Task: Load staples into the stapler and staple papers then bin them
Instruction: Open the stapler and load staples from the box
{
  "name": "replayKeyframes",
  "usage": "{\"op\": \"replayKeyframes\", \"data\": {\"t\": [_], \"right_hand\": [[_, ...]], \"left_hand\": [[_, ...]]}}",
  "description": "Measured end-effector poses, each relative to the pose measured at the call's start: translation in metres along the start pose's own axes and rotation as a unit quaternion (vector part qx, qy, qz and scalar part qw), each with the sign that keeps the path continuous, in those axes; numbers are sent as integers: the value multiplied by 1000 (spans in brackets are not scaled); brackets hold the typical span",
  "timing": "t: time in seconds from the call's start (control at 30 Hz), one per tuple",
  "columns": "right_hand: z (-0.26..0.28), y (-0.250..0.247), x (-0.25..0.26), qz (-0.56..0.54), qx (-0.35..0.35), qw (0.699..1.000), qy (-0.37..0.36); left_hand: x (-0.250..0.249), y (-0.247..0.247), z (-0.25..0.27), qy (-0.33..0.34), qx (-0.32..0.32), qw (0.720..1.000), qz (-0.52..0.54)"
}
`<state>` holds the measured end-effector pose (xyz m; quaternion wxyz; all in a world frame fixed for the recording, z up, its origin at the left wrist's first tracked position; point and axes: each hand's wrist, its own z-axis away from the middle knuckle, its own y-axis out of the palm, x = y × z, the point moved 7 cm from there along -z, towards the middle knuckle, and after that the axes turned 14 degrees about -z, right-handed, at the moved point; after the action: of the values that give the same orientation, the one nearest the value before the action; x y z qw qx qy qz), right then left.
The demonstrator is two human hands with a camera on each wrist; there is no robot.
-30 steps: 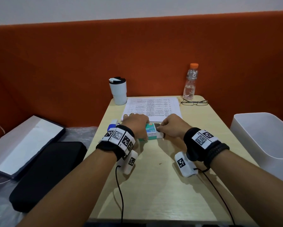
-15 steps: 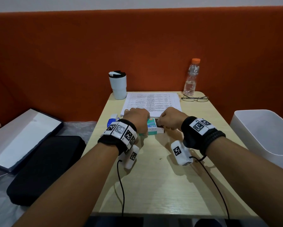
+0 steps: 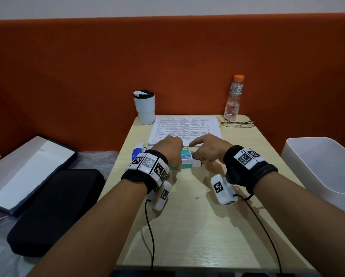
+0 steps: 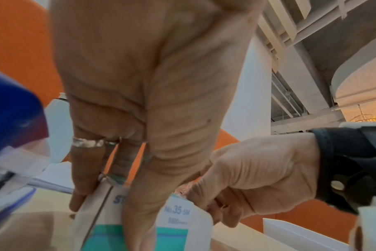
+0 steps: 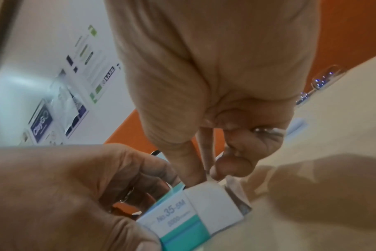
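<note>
A small teal and white staple box [image 3: 187, 159] lies on the table's middle. My left hand [image 3: 169, 149] grips its left part, with fingers down along its sides [image 4: 137, 212]. My right hand [image 3: 205, 149] is at the box's right end. There its thumb and fingers [image 5: 195, 169] pinch the white end flap of the staple box [image 5: 193, 212]. The blue and white stapler [image 3: 138, 151] lies just left of my left hand and also shows in the left wrist view [image 4: 13, 118]. A stack of printed papers [image 3: 184, 126] lies behind the hands.
A white bin [image 3: 317, 168] stands off the table's right side. At the table's back stand a white tumbler [image 3: 144, 107], a clear bottle [image 3: 233, 98] and glasses [image 3: 237, 123]. A black case [image 3: 53, 208] and a flat board [image 3: 23, 170] lie to the left.
Both hands stay at the staple box. The right hand's fingers have shifted at the box's right end, and its index finger now sticks out to the left.
</note>
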<state>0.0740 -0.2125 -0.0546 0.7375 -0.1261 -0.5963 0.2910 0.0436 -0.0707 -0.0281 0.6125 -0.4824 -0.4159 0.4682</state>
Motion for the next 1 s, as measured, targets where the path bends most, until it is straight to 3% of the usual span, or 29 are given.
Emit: {"op": "replayKeyframes", "data": {"t": [0.47, 0.8, 1.0], "right_hand": [[3, -1, -5, 130, 104, 986, 20], [1, -8, -4, 126, 55, 988, -78], [-1, -4, -3, 140, 68, 985, -74]], "left_hand": [[0, 1, 3, -4, 4, 1000, 9], [-1, 3, -1, -3, 8, 1000, -2], [-1, 3, -1, -2, 8, 1000, -4]]}}
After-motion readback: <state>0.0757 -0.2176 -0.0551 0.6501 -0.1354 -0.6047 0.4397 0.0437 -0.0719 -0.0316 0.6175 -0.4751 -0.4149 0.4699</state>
